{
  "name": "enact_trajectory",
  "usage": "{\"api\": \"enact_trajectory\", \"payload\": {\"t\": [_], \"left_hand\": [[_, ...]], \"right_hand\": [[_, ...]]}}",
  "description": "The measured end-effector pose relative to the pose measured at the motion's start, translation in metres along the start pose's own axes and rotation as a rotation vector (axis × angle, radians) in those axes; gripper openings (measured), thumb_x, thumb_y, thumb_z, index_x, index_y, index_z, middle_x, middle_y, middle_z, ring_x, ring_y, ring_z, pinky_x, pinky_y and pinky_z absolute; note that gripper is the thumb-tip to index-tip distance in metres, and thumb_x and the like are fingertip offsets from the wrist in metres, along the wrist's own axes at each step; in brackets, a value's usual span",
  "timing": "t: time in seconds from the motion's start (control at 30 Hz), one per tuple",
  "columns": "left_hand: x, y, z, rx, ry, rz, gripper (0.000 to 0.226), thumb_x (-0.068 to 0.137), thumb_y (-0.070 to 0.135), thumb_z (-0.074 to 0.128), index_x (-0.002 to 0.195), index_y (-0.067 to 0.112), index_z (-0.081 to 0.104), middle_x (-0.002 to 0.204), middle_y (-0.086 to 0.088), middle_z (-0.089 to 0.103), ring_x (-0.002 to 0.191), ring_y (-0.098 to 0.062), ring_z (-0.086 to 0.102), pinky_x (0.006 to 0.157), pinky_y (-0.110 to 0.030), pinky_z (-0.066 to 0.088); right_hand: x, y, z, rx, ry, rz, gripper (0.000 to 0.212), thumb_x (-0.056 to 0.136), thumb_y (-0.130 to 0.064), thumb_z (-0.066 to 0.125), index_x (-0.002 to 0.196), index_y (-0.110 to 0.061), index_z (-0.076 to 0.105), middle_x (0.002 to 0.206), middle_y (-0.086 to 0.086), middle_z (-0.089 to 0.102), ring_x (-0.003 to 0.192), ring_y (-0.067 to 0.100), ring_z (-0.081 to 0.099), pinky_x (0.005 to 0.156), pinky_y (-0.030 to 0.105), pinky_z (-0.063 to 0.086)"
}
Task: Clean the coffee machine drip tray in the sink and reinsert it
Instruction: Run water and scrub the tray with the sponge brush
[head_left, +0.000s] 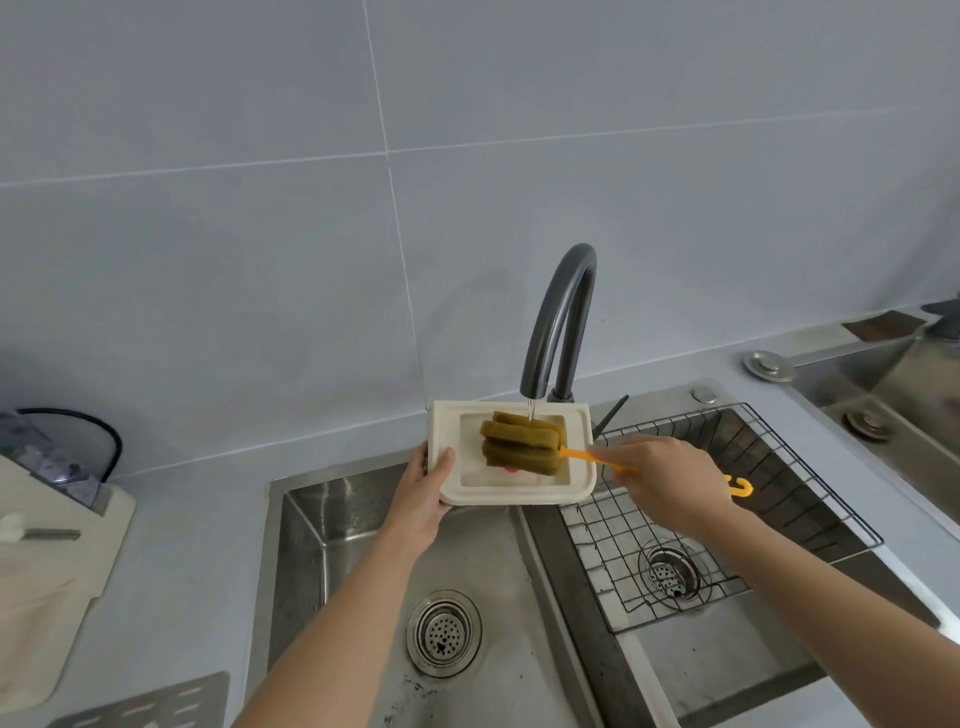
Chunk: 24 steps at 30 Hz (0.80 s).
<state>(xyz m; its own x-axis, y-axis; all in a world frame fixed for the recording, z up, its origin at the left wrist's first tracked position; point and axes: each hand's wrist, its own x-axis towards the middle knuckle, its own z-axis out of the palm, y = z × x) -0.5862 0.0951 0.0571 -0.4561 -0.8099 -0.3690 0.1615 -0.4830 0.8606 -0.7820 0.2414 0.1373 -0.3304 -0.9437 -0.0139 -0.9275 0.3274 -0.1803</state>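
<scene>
A cream drip tray (576, 488) is held tilted over the left sink basin (353, 525), under the dark grey faucet (561, 322). My left hand (423, 493) grips the tray's left edge, thumb on the rim. My right hand (670, 483) holds the orange handle of a sponge brush (524, 441), whose olive-green sponge head lies inside the tray. A thin stream of water falls from the spout onto the sponge. The handle's hooked end (740, 488) sticks out behind my right hand.
A wire rack (727, 519) sits in the right basin above a drain strainer (670, 571). The left basin has a strainer (444, 631). A cream coffee machine (47, 545) stands on the counter at left. A metal grate (150, 701) lies at the bottom left.
</scene>
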Motion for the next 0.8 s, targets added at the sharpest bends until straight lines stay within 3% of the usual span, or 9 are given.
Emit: {"api": "enact_trajectory", "payload": {"t": [0.2, 0.37, 0.53, 0.67, 0.8], "left_hand": [[-0.002, 0.0, 0.008, -0.009, -0.035, -0.014, 0.04, 0.092, 0.017, 0.048, 0.131, 0.02, 0.042, 0.112, -0.003, 0.06, 0.101, -0.02, 0.058, 0.094, -0.043, 0.047], [-0.002, 0.0, 0.017, 0.004, -0.081, -0.011, 0.035, 0.094, 0.018, 0.046, 0.129, 0.021, 0.043, 0.106, 0.0, 0.06, 0.097, -0.016, 0.059, 0.079, -0.034, 0.051], [0.001, 0.002, 0.017, 0.008, -0.06, 0.006, 0.04, 0.094, 0.02, 0.045, 0.134, 0.02, 0.04, 0.107, 0.001, 0.059, 0.098, -0.015, 0.058, 0.081, -0.033, 0.05], [0.001, 0.004, 0.014, 0.017, -0.031, 0.006, 0.041, 0.094, 0.02, 0.045, 0.134, 0.018, 0.04, 0.104, 0.001, 0.058, 0.095, -0.016, 0.058, 0.076, -0.033, 0.05], [0.001, 0.006, 0.009, -0.016, 0.014, 0.014, 0.039, 0.094, 0.018, 0.045, 0.133, 0.016, 0.041, 0.101, 0.002, 0.059, 0.091, -0.015, 0.058, 0.076, -0.032, 0.05]], "right_hand": [[0.008, -0.012, 0.003, -0.149, 0.011, -0.024, 0.045, 0.094, -0.013, 0.04, 0.132, -0.037, 0.046, 0.118, -0.009, 0.06, 0.1, 0.022, 0.062, 0.069, 0.03, 0.047], [0.011, -0.019, 0.001, -0.223, -0.035, -0.102, 0.054, 0.092, -0.009, 0.042, 0.137, -0.037, 0.038, 0.122, -0.011, 0.057, 0.101, 0.024, 0.061, 0.064, 0.029, 0.036], [0.01, -0.015, -0.001, -0.25, -0.088, -0.231, 0.054, 0.09, -0.006, 0.046, 0.136, -0.035, 0.042, 0.117, -0.01, 0.061, 0.098, 0.022, 0.063, 0.072, 0.031, 0.052], [0.011, -0.014, -0.01, -0.343, -0.113, -0.312, 0.06, 0.087, 0.0, 0.042, 0.138, -0.032, 0.038, 0.118, -0.005, 0.058, 0.102, 0.026, 0.059, 0.066, 0.031, 0.044], [0.02, -0.009, -0.016, -0.461, -0.093, -0.382, 0.053, 0.087, 0.002, 0.04, 0.133, -0.025, 0.043, 0.118, -0.004, 0.059, 0.103, 0.024, 0.058, 0.068, 0.032, 0.044]]}}
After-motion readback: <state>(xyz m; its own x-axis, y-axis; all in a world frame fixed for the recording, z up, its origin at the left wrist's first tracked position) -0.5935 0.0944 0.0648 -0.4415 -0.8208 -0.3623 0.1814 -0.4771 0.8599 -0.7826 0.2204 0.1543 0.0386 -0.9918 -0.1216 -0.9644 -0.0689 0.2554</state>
